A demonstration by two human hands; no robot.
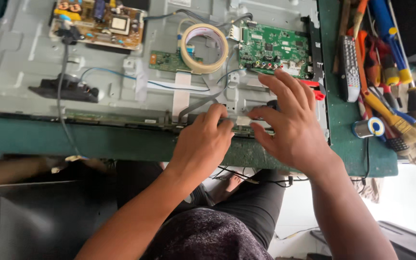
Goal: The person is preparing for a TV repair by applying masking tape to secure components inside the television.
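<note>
An opened flat-screen chassis (30, 58) lies back-up on a green bench. My left hand (203, 144) presses its fingertips on the narrow circuit strip (246, 129) along the chassis's near edge, by a grey flat cable (198, 103). My right hand (290, 120) hovers over the same strip with fingers spread, thumb and forefinger touching it. Neither hand grips anything that I can see. A green main board (273, 48) sits just beyond my right hand.
A roll of tape (204, 48) lies on the chassis, with a brown power board (99, 21) at the far left and a black speaker (66, 89). At right lie a remote (349, 67), screwdrivers (386, 38), a brush (396, 120) and a solder spool (369, 127).
</note>
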